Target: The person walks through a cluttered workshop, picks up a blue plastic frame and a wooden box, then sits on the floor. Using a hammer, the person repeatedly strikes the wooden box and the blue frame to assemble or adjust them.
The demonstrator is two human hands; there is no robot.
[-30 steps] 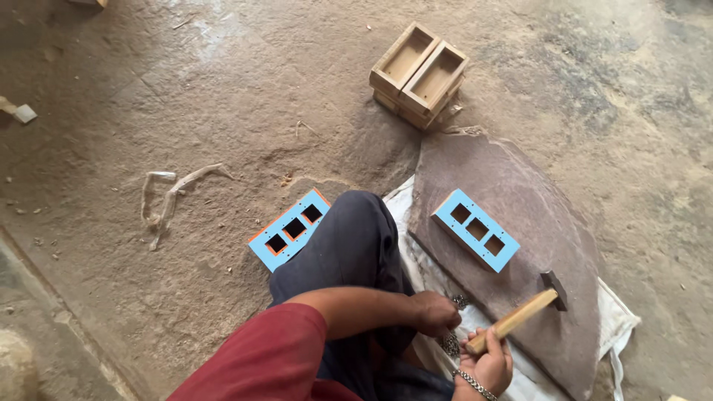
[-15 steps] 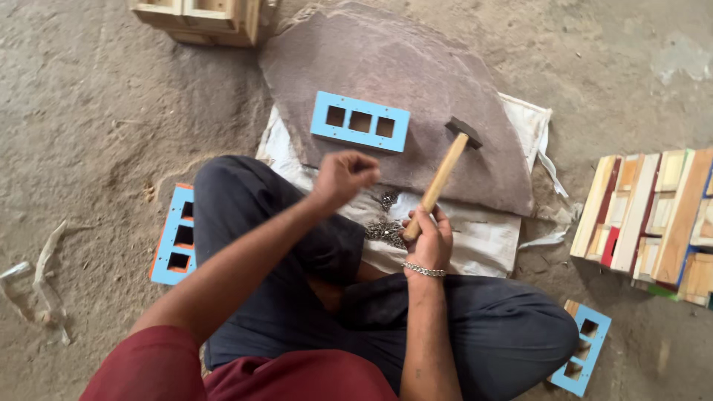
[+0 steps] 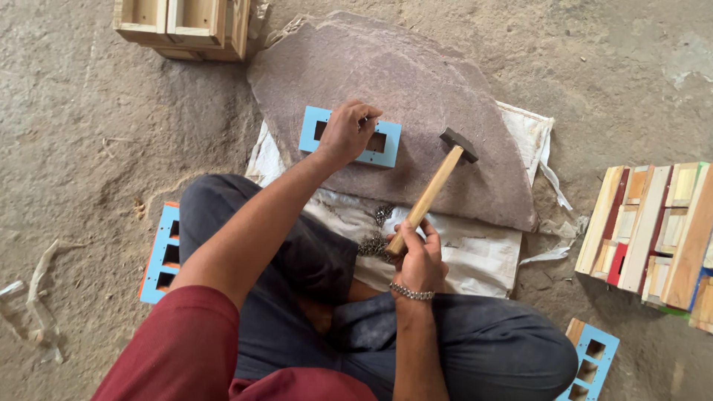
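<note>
I sit cross-legged on the ground. My left hand (image 3: 347, 132) rests on a light-blue rectangular frame with cut-out windows (image 3: 384, 142), fingers curled over its top edge; whether it pinches something small I cannot tell. The frame lies on a flat brown stone slab (image 3: 416, 82). My right hand (image 3: 417, 252), with a metal bracelet, grips the wooden handle of a hammer (image 3: 434, 189). The hammer's dark head hovers just right of the frame over the slab. A small heap of dark nails (image 3: 375, 239) lies on white sacking (image 3: 475, 256) beside my right hand.
Another blue frame (image 3: 162, 252) lies by my left knee and a third (image 3: 592, 360) by my right knee. Stacked wooden boxes (image 3: 657, 230) stand at the right. An open wooden box (image 3: 178, 22) sits at the top left. Bare dusty ground surrounds everything.
My left hand reached forward from above my lap onto the blue frame on the slab. The hammer stayed in my right hand. The view swung left to centre on the slab.
</note>
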